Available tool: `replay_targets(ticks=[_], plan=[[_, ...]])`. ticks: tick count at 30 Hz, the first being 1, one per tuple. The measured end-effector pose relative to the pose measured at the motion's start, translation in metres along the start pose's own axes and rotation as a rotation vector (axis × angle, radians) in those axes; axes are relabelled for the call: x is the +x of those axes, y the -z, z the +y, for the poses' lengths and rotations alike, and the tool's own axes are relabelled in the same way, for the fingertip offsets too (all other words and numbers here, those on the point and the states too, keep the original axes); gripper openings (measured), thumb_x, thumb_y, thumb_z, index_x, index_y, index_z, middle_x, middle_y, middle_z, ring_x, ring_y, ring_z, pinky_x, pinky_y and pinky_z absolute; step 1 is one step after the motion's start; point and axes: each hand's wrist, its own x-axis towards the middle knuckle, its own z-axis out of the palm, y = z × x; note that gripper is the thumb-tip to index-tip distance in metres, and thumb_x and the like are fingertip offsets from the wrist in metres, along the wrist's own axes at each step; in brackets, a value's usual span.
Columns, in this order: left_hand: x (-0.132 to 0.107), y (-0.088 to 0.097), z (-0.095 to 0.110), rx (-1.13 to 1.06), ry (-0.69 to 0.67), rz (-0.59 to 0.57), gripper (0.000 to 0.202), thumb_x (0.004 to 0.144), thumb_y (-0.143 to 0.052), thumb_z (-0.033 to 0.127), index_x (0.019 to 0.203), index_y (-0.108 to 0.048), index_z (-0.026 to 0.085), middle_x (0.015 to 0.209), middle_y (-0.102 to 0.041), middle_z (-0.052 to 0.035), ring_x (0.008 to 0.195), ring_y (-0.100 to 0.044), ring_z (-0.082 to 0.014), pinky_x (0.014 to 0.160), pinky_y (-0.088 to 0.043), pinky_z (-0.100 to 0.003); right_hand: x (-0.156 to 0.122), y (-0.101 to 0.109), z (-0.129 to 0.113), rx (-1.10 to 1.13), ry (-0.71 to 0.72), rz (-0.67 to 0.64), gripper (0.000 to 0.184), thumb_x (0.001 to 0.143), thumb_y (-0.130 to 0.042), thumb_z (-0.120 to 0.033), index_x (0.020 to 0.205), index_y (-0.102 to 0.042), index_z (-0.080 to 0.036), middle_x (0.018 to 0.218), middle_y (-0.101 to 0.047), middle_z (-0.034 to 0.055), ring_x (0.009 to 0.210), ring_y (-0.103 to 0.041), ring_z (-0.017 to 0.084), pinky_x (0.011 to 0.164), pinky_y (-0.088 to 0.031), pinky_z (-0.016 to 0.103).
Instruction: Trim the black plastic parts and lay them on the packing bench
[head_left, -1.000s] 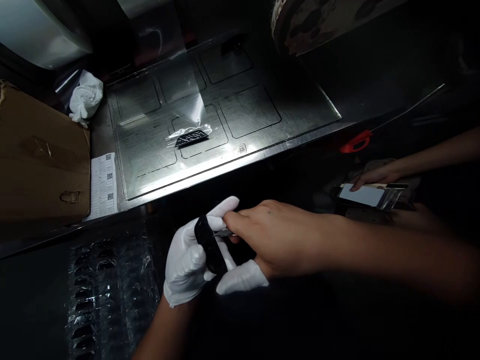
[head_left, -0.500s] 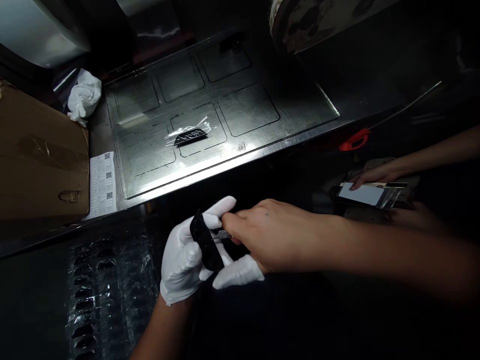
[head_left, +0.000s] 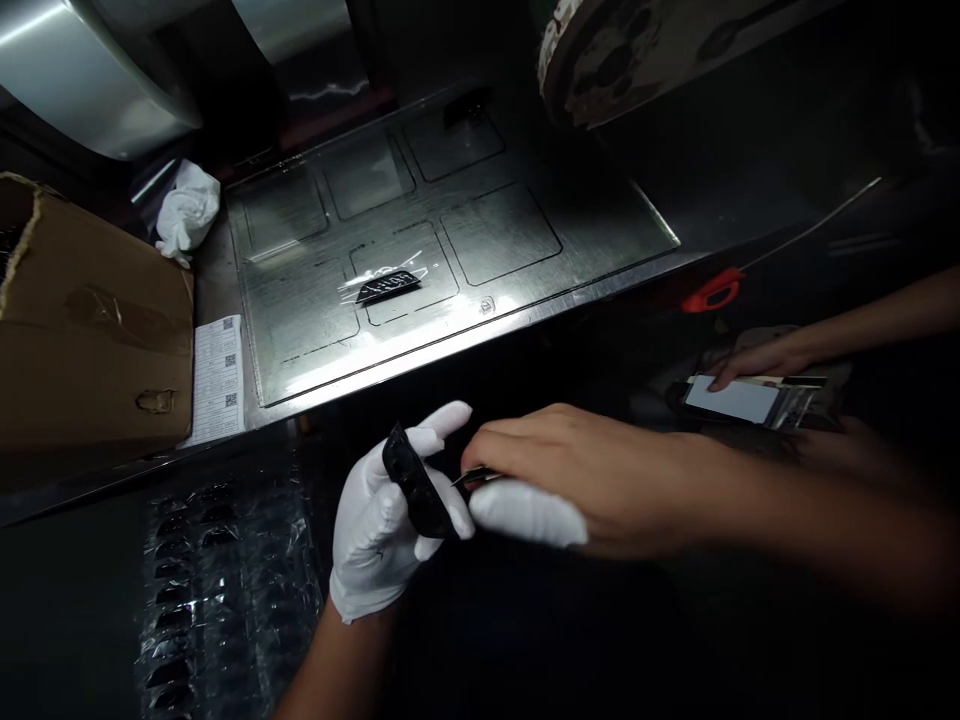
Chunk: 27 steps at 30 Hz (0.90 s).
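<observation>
Left hand [head_left: 371,525]: white-gloved, closed around a black curved piece [head_left: 415,488], fingers wrapped over its back, piece tilted on edge, in the air just in front of the counter. Right hand [head_left: 577,480]: bare, fingers drawn narrow in a pinch on a small steel tip [head_left: 474,478], tip right at the piece's edge; actual contact hard to tell. Under the palm, a white glove-like pad [head_left: 525,512], nature unclear.

Handling, as judgement: light, stiff, thin; glossy face probably slippery, rim probably fragile. Best hold on the broad back, clear of the rim under the tip.

Outward: clear blister tray [head_left: 217,590] at lower left. Beyond, steel counter [head_left: 517,250] bearing a black strip in clear film [head_left: 386,287]; crumpled cloth [head_left: 187,208], cardboard box [head_left: 90,320] and label sheet [head_left: 219,380] at its left. Far right: another person's hand [head_left: 757,358] on a phone [head_left: 731,400], lit white screen; red-handled tool [head_left: 712,290] beyond.
</observation>
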Motion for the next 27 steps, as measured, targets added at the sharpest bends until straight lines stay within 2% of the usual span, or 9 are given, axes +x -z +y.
replay_targets(ticks=[2,4,6,9,13,20,24,27], plan=[[0.001,0.0,0.0,0.052,-0.063,-0.015,0.042,0.095,-0.069,0.052,0.128,-0.075,0.027,0.147,-0.064,-0.0171,0.048,-0.055,-0.0041,0.035,-0.03,-0.016,-0.011,0.012,0.009,0.025,0.007,0.126,0.03,0.108,-0.048,-0.031,0.128,-0.068,-0.021,0.115,-0.073,0.0073,0.096,-0.069,0.02,0.081,-0.053,0.031],[0.001,-0.001,0.0,0.103,-0.072,-0.02,0.04,0.099,-0.064,0.05,0.128,-0.074,0.025,0.135,-0.07,-0.0171,0.048,-0.055,-0.0041,0.036,-0.03,-0.016,-0.017,0.021,0.016,-0.068,0.007,0.226,0.043,0.104,-0.05,-0.021,0.145,-0.061,-0.021,0.117,-0.072,0.0083,0.104,-0.067,0.022,0.088,-0.053,0.034],[0.0,-0.003,0.001,0.126,-0.032,-0.015,0.039,0.098,-0.066,0.05,0.126,-0.074,0.023,0.12,-0.073,-0.0138,0.047,-0.053,-0.0031,0.039,-0.033,-0.015,-0.018,0.025,0.02,-0.185,0.043,0.289,0.054,0.099,-0.054,-0.013,0.153,-0.055,-0.02,0.113,-0.074,0.0085,0.105,-0.066,0.023,0.09,-0.053,0.036],[-0.002,-0.008,0.003,0.139,0.05,-0.026,0.041,0.094,-0.071,0.052,0.122,-0.073,0.021,0.102,-0.072,-0.0089,0.056,-0.062,-0.0084,0.042,-0.039,-0.014,-0.011,0.025,0.017,-0.284,0.137,0.348,0.047,0.097,-0.059,-0.013,0.143,-0.063,-0.017,0.114,-0.077,0.0081,0.103,-0.067,0.022,0.091,-0.053,0.037],[-0.002,-0.016,0.009,0.191,0.134,0.001,0.045,0.089,-0.078,0.053,0.118,-0.075,0.019,0.09,-0.07,-0.0082,0.062,-0.067,-0.0145,0.043,-0.041,-0.015,-0.001,0.027,0.007,-0.358,0.186,0.299,0.029,0.099,-0.058,-0.015,0.124,-0.073,-0.017,0.117,-0.079,0.0079,0.101,-0.068,0.022,0.09,-0.053,0.037],[0.003,-0.025,0.02,0.254,0.226,0.061,0.039,0.082,-0.084,0.051,0.106,-0.08,0.021,0.088,-0.072,-0.0097,0.065,-0.073,-0.0228,0.04,-0.04,-0.02,0.002,0.033,0.0,-0.419,0.167,0.214,0.031,0.1,-0.054,-0.017,0.121,-0.076,-0.018,0.118,-0.078,0.0091,0.101,-0.068,0.025,0.081,-0.053,0.038],[0.001,-0.024,0.02,0.294,0.228,0.099,0.042,0.08,-0.086,0.05,0.109,-0.079,0.021,0.091,-0.073,-0.0091,0.065,-0.072,-0.0219,0.043,-0.042,-0.021,0.004,0.033,-0.001,-0.433,0.139,0.188,0.031,0.103,-0.05,-0.021,0.118,-0.077,-0.017,0.115,-0.079,0.0102,0.097,-0.067,0.025,0.078,-0.052,0.038],[0.0,-0.025,0.021,0.332,0.273,0.137,0.036,0.081,-0.084,0.042,0.109,-0.078,0.019,0.091,-0.073,-0.0108,0.064,-0.071,-0.0227,0.042,-0.04,-0.021,0.004,0.031,-0.002,-0.467,0.118,0.177,0.034,0.104,-0.047,-0.02,0.117,-0.078,-0.017,0.116,-0.079,0.0102,0.097,-0.066,0.025,0.076,-0.052,0.037]])
